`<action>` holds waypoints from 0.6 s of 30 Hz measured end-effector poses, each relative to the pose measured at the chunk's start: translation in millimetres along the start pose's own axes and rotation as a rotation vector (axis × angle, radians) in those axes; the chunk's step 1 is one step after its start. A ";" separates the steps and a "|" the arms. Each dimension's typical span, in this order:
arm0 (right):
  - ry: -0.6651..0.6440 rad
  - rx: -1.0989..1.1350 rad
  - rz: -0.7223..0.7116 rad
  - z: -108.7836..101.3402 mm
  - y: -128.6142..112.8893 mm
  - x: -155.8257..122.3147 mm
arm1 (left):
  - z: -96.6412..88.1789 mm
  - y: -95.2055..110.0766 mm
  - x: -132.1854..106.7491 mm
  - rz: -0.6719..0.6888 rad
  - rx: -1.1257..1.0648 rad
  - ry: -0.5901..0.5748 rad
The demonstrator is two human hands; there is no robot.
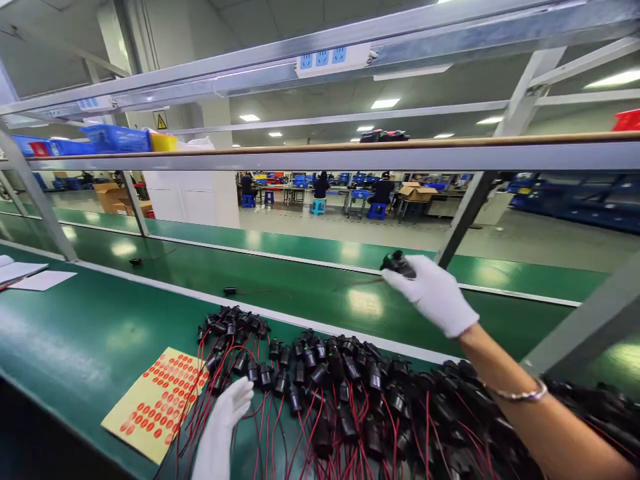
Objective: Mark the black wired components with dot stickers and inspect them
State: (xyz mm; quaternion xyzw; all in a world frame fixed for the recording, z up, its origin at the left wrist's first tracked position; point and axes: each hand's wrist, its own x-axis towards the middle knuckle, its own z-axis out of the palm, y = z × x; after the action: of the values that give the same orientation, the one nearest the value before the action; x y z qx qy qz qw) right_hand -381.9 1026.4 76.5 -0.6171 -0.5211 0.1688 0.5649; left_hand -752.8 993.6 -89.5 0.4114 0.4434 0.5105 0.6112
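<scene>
My right hand (440, 293), in a white glove, is raised over the green conveyor belt with its fingers closed round a black cylindrical part (399, 265). A thin reddish wire trails left from that part. My left hand (231, 408), also gloved, hovers low by the left end of a heap of similar black wired parts (350, 367); its fingers are stretched out and no object shows in them. Beside it lies a yellowish sheet of red oval stickers (163, 400), with some wires across its right edge.
Two more black parts, one nearer (230, 291) and one farther left (135, 261), lie on the belt (310, 287). A metal post (463, 217) rises behind my right hand, and a shelf rail (320, 159) crosses above. Papers (43, 280) rest at the left.
</scene>
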 end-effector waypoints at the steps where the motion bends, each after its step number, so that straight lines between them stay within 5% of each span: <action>1: 0.019 0.046 -0.010 -13.2 2.8 12.3 | -6.6 -1.0 1.0 -0.012 0.008 0.016; 5: -0.061 0.363 -0.034 -23.8 18.9 19.1 | -15.9 -13.2 8.9 -0.124 0.019 0.073; 8: -0.139 0.616 -0.018 1.2 34.2 -1.9 | -9.2 -18.9 16.2 -0.172 0.026 0.034; 12: -0.265 0.850 0.038 40.4 47.5 -34.9 | -0.5 -11.5 13.9 -0.076 0.090 -0.044; 18: -0.519 0.891 0.098 79.7 47.3 -85.3 | -2.0 -3.1 -17.1 0.039 0.129 -0.024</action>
State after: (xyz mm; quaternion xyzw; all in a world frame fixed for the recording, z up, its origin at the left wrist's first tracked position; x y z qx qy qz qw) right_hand -458.1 1005.4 -21.5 -0.2780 -0.4921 0.5482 0.6165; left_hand -755.4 976.5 -90.9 0.4645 0.4598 0.4880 0.5785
